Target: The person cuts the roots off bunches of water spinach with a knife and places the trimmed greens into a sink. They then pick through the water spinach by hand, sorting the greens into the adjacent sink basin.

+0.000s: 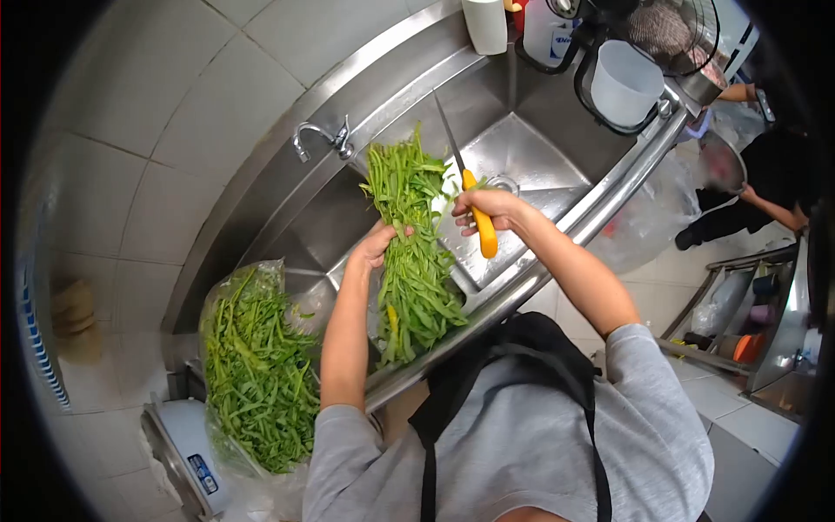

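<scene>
Your black apron (504, 365) is right against the sink (548, 143). Your left hand (374, 244) is closed around the middle of a bunch of greens (409, 252), held over the sink, stalk ends towards its far side and leaves towards its near rim. Your right hand (487, 211) grips the yellow handle of a knife (468, 178) over the sink, just right of the bunch, the blade pointing to the sink's far side. A clear bag (261, 374) full of greens sits beside the sink's left end. A tap (341, 139) rises from the sink's back edge. Past the sink's right side, another person (770, 170) holds a bowl (724, 163).
</scene>
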